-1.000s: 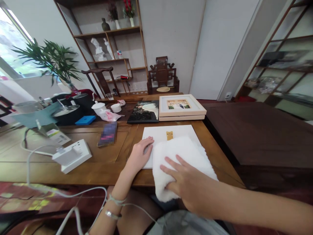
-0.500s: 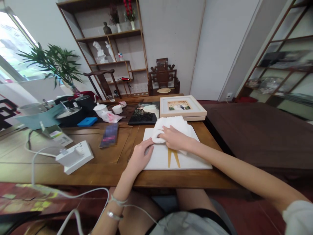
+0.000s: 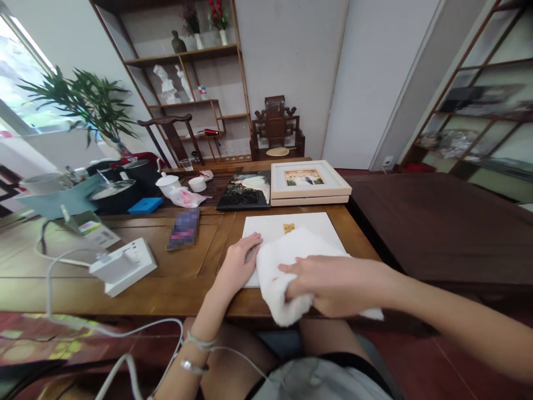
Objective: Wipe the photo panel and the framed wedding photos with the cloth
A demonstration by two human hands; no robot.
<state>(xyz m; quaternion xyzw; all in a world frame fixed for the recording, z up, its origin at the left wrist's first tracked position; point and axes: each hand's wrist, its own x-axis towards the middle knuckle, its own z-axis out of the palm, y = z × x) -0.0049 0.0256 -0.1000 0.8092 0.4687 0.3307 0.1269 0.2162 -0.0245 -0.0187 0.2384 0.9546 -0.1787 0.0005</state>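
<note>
A white board [image 3: 250,222] with a small gold patch [image 3: 288,228] lies flat on the wooden table. My right hand [image 3: 328,283] is closed around a bunched white towel [image 3: 283,261] over the near part of the board. The towel hangs past the table's front edge and hides most of the board's lower half. My left hand [image 3: 242,256] rests on the board's left edge, its fingers stretched out flat.
Behind the board are a dark picture panel [image 3: 245,191] and stacked wooden photo frames [image 3: 310,183]. A white power strip [image 3: 130,266] with cables and a blurred purple item [image 3: 183,228] lie to the left. White cups, a blue box [image 3: 145,205] and dark pots stand farther left.
My right hand has drawn the towel from the board's far part down toward me and over the front edge. The gold legs are now covered, and the gold top shows. My left hand stays put.
</note>
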